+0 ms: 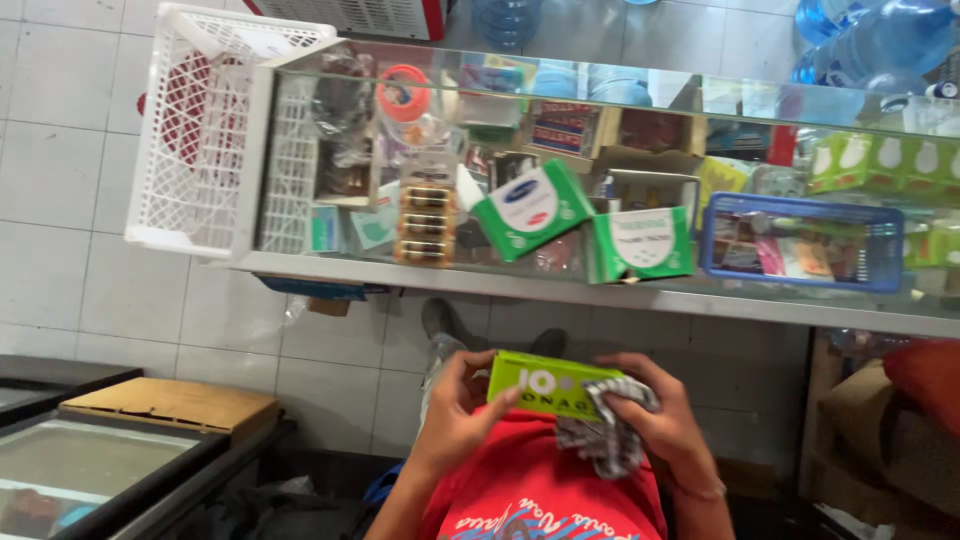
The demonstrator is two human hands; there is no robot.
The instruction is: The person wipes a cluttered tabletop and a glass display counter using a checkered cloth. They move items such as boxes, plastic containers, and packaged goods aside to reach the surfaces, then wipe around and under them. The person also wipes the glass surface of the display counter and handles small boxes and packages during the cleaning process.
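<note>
Green box [545, 385] — gripped by left hand [455, 415] fingers, right hand [655, 420] clutching a checked cloth [605, 435] — below the cluttered glass counter [600, 290].

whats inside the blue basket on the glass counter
The blue basket holds flat packets and cards in pink, orange and dark colours, lying loosely. What lies beneath them, and their exact kind, cannot be made out through its slatted walls.

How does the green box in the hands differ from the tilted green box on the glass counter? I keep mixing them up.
The held green box is lime-yellow green, gripped by the left hand while the right hand presses a checked cloth to it. The counter green box is darker green with a white label, untouched, lying tilted on the glass counter. Both are flat rectangular cartons.
</note>
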